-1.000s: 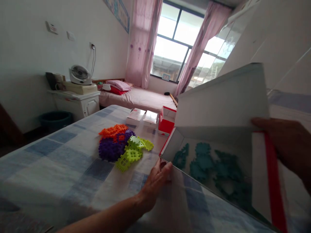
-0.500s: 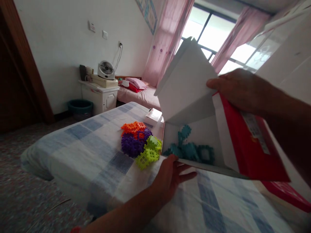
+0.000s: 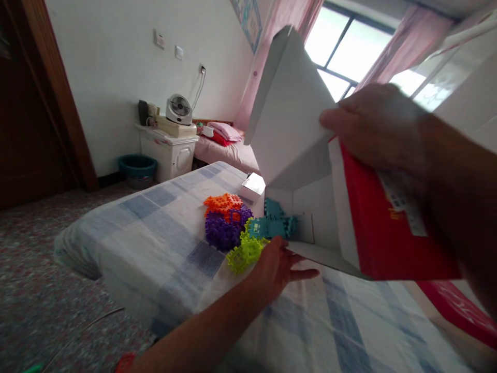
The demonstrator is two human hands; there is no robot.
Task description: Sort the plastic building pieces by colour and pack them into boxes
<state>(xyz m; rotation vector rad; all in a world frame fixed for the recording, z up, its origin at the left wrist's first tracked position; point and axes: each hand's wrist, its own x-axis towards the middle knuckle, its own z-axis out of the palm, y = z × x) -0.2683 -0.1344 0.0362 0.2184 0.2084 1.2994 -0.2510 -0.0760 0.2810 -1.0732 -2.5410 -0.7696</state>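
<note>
**Box tipped, teal pieces at the mouth**

While my right hand (image 3: 373, 127) grips the top edge of the red-and-white box (image 3: 349, 207), fingers clamped over the corner where the white flap (image 3: 287, 109) folds up, the box is held tilted above the bed (image 3: 155, 228), its open end pointing down and left. My left hand (image 3: 277, 267) is open, fingers spread flat, just under the lower lip of the box and touching it; it holds nothing.

Teal plastic pieces (image 3: 272, 224) sit at the box mouth, partly spilling onto the pile: orange pieces (image 3: 223, 201), purple pieces (image 3: 225, 230), lime-green pieces (image 3: 245, 253), all on the blue-checked bedcover. A small white box (image 3: 253, 185) lies behind the pile.

Versus half a second ago: the teal pieces have slid from inside the box to its edge, and the box is tilted more steeply. Left hand in nearly the same spot.

There is a white label (image 3: 402, 199) on the red side, but the print is too blurred to read.
</note>
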